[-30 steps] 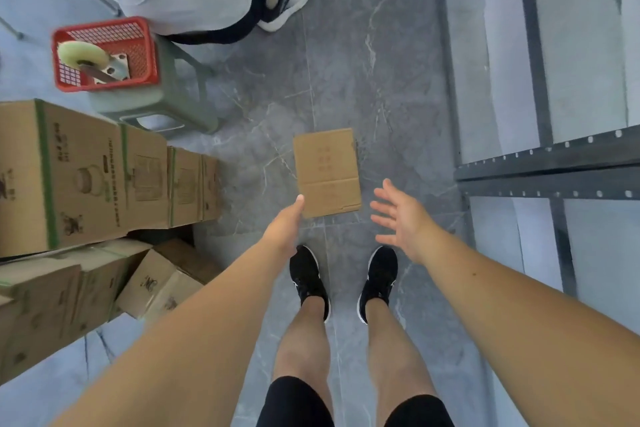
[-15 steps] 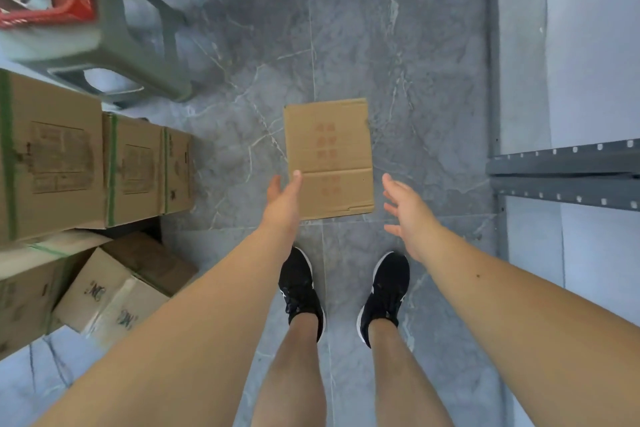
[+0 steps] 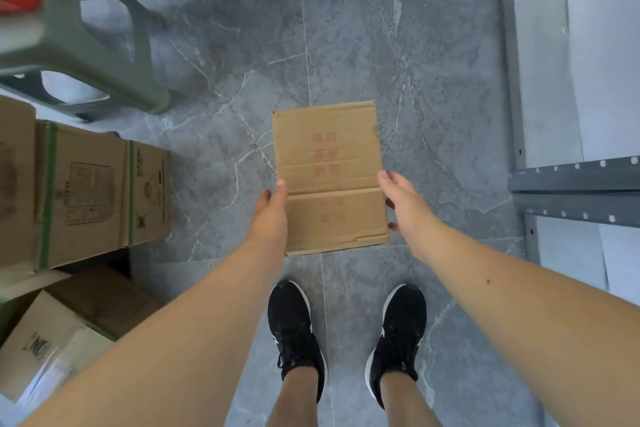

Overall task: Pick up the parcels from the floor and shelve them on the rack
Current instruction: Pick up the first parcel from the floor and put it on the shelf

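My hands have dropped to flank the cardboard parcel (image 3: 329, 177): left hand (image 3: 270, 215) and right hand (image 3: 405, 204), both grips released, fingers straight at its long edges. It lies flat on the floor (image 3: 433, 80). I should squeeze evenly, low down, before lifting toward the rack (image 3: 571, 180).

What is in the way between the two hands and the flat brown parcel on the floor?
Nothing visible. The left hand is at the left edge of the cardboard parcel and the right hand is at its right edge, with only grey floor around it. Whether they touch it yet is unclear.
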`<state>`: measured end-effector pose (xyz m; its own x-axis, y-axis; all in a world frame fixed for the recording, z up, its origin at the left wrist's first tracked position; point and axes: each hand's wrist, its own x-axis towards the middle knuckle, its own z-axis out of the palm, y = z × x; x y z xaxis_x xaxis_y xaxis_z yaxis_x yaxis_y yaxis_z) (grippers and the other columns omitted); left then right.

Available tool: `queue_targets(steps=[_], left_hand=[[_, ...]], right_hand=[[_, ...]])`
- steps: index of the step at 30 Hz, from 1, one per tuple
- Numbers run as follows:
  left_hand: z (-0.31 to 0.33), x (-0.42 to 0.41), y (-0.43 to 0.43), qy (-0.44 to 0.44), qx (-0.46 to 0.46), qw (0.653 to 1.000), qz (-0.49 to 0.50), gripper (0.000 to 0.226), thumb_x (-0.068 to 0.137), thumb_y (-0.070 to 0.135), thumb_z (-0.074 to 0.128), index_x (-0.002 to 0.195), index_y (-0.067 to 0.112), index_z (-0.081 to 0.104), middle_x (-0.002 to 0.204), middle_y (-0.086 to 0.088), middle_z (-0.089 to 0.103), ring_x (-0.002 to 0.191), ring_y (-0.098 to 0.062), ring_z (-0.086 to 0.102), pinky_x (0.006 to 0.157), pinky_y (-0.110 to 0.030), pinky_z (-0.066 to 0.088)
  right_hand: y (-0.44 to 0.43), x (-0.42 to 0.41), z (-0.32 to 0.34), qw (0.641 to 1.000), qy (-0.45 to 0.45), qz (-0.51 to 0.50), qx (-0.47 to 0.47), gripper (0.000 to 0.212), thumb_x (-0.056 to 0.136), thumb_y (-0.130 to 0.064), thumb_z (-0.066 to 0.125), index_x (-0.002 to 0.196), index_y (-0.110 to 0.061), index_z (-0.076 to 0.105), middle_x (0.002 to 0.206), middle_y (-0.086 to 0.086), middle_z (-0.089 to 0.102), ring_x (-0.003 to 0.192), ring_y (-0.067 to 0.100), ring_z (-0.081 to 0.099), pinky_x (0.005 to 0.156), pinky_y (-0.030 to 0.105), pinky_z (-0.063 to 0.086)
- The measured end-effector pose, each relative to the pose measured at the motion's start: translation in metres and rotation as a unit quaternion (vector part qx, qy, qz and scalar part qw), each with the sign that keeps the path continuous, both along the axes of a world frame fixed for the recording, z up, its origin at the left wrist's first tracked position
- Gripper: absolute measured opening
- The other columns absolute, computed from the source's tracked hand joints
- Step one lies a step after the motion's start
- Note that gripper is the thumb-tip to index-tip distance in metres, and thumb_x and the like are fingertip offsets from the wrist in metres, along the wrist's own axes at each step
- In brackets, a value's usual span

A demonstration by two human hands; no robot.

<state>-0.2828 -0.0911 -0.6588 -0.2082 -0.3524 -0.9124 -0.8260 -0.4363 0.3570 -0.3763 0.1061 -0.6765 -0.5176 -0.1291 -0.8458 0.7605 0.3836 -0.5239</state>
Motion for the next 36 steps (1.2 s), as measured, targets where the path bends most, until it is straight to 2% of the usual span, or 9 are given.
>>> queue_targets(steps=[11,13,14,16,17,22,29,34,36], left_hand=[[-0.036,-0.009,-0.006,-0.010,0.000,1.000,0.013,0.077,0.099,0.079,0.044,0.160,0.033,0.047,0.161,0.000,0.053,0.147,-0.029,0.050,0.126,-0.058,0.035],[-0.037,-0.010,-0.005,-0.010,-0.003,1.000,0.012,0.079,0.097,0.081,0.043,0.159,0.031,0.049,0.159,-0.001,0.054,0.146,-0.030,0.052,0.125,-0.059,0.037],[-0.036,-0.011,-0.005,-0.012,-0.002,1.000,0.011,0.080,0.097,0.082,0.043,0.159,0.031,0.050,0.159,-0.001,0.055,0.145,-0.030,0.052,0.125,-0.060,0.037],[-0.035,-0.011,-0.004,-0.013,0.004,1.000,0.019,0.081,0.096,0.082,0.044,0.158,0.031,0.051,0.158,-0.001,0.056,0.144,-0.031,0.053,0.124,-0.060,0.038],[-0.033,-0.011,-0.004,-0.011,0.010,1.000,0.027,0.080,0.095,0.082,0.046,0.157,0.032,0.053,0.157,-0.001,0.057,0.144,-0.031,0.055,0.123,-0.060,0.039],[-0.024,-0.017,-0.001,-0.013,0.027,0.998,0.051,0.077,0.094,0.082,0.050,0.152,0.033,0.057,0.150,-0.001,0.062,0.138,-0.031,0.058,0.122,-0.060,0.041],[-0.003,-0.024,0.000,-0.007,0.044,0.997,0.058,0.084,0.089,0.084,0.055,0.155,0.032,0.055,0.158,-0.003,0.057,0.145,-0.033,0.055,0.123,-0.060,0.039],[0.024,-0.035,-0.002,0.011,0.060,0.996,0.061,0.078,0.091,0.082,0.055,0.148,0.029,0.062,0.150,-0.004,0.065,0.135,-0.032,0.064,0.117,-0.058,0.048],[0.037,-0.044,-0.008,0.020,0.058,0.996,0.059,0.076,0.090,0.082,0.057,0.145,0.030,0.064,0.143,-0.004,0.069,0.128,-0.032,0.068,0.113,-0.059,0.052]], right_hand=[[-0.006,-0.015,-0.038,1.000,0.009,0.009,-0.008,0.071,0.099,-0.059,0.056,0.159,-0.024,0.040,0.155,-0.001,0.054,0.139,0.018,0.053,0.117,0.052,0.042],[-0.007,-0.017,-0.041,1.000,0.000,0.005,-0.014,0.064,0.101,-0.057,0.056,0.155,-0.025,0.047,0.142,-0.006,0.065,0.123,0.010,0.065,0.101,0.042,0.056],[-0.007,-0.017,-0.041,1.000,-0.007,0.004,-0.020,0.055,0.101,-0.056,0.056,0.148,-0.027,0.052,0.127,-0.011,0.073,0.107,0.003,0.072,0.083,0.033,0.062],[-0.006,-0.017,-0.044,0.999,-0.018,0.008,-0.030,0.038,0.102,-0.056,0.054,0.132,-0.034,0.062,0.097,-0.020,0.081,0.079,-0.004,0.075,0.054,0.019,0.058],[-0.006,-0.017,-0.044,0.999,-0.023,0.009,-0.032,0.035,0.102,-0.058,0.054,0.126,-0.036,0.065,0.091,-0.022,0.081,0.075,-0.004,0.075,0.049,0.017,0.056],[-0.007,-0.020,-0.041,0.998,-0.043,-0.012,-0.039,0.036,0.100,-0.059,0.056,0.123,-0.033,0.067,0.089,-0.019,0.081,0.073,0.000,0.077,0.047,0.019,0.056],[-0.008,-0.030,-0.020,0.998,-0.044,0.005,-0.046,0.042,0.101,-0.055,0.057,0.133,-0.029,0.065,0.104,-0.013,0.080,0.072,-0.001,0.076,0.047,0.018,0.056],[-0.011,-0.039,0.014,0.998,-0.035,0.007,-0.042,0.042,0.099,-0.056,0.059,0.131,-0.030,0.068,0.111,-0.010,0.078,0.073,-0.001,0.077,0.048,0.017,0.055],[-0.011,-0.046,0.029,0.999,-0.011,0.004,-0.050,0.041,0.098,-0.053,0.062,0.132,-0.029,0.068,0.114,-0.009,0.078,0.079,0.001,0.078,0.058,0.019,0.058]])
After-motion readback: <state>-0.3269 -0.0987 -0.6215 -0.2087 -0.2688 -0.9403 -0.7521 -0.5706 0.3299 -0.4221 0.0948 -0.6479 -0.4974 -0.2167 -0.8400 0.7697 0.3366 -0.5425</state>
